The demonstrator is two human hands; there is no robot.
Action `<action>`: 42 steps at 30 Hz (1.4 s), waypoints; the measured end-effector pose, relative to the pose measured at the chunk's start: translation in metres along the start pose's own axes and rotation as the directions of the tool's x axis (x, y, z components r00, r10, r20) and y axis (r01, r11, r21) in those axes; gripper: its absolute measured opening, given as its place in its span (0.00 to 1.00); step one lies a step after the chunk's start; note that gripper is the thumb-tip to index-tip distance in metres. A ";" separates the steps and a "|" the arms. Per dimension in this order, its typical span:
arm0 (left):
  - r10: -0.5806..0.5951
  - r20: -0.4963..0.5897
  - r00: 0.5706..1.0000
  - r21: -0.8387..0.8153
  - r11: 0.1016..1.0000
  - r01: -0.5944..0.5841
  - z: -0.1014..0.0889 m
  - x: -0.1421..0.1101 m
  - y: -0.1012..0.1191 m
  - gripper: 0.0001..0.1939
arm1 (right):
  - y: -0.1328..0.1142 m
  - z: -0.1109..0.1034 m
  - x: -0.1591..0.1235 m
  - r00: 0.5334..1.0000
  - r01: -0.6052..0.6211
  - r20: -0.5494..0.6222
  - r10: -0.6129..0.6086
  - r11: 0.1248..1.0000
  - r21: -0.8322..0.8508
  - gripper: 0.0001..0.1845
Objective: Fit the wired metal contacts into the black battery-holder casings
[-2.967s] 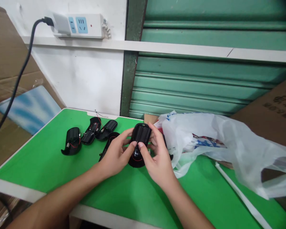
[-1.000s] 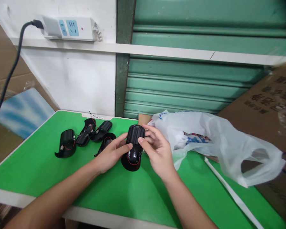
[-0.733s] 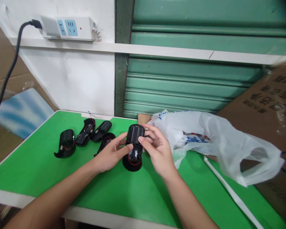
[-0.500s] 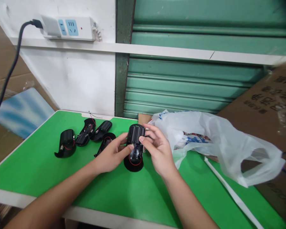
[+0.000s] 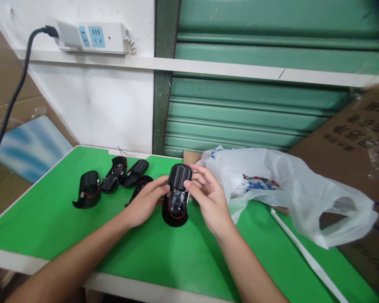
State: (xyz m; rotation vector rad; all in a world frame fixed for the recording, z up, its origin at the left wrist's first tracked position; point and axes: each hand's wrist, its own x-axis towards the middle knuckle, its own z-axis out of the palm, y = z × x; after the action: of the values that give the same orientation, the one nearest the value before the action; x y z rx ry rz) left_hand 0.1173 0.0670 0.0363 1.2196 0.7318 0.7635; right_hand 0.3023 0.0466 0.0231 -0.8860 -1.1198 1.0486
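Between my two hands, above the green tabletop (image 5: 139, 261), is a black plastic housing (image 5: 176, 206) with ribbed battery-like slots at its top and a red wire curving round its lower part. My left hand (image 5: 147, 202) grips its left edge, thumb on the front. My right hand (image 5: 210, 193) pinches the upper right edge, thumb on the ribbed part and fingers behind. Several similar black housings lie to the left: one (image 5: 88, 189) at the far left, another (image 5: 114, 174) beside it, a third (image 5: 134, 172) with loose thin wires, and one (image 5: 139, 187) partly hidden by my left hand.
A translucent white plastic bag (image 5: 262, 176) lies at the back right. In front of it is a long white strip (image 5: 306, 252). Cardboard (image 5: 350, 168) leans at the right. A power strip (image 5: 97, 38) with a black cable (image 5: 22, 80) is above a white rail.
My left thumb has shifted from the middle of the housing up to its left edge. The housing's lower end has swung slightly left. My right hand keeps its hold.
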 end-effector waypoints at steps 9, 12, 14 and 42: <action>0.150 -0.011 0.989 0.034 0.988 -0.149 0.008 0.003 0.007 0.25 | 0.002 0.004 -0.003 0.997 0.042 -0.065 -0.051 0.991 -0.126 0.20; 0.179 -0.143 0.973 -0.019 0.983 -0.184 0.005 0.003 0.010 0.23 | 0.001 0.002 -0.003 0.985 0.080 -0.137 -0.106 0.980 -0.180 0.17; 0.190 -0.273 0.943 -0.077 0.973 -0.218 0.003 0.004 0.012 0.22 | 0.001 -0.003 -0.002 0.970 0.126 -0.165 -0.179 0.949 -0.289 0.14; 0.238 -0.400 0.885 -0.077 0.953 -0.292 -0.004 0.008 0.002 0.24 | 0.038 0.011 -0.026 0.969 0.225 0.245 -0.011 -0.360 -0.906 0.11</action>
State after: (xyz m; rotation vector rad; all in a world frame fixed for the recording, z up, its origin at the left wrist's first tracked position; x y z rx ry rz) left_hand 0.1181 0.0761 0.0373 1.0668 0.8254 1.2890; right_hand 0.2814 0.0328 -0.0173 -1.9849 -2.2221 -0.5580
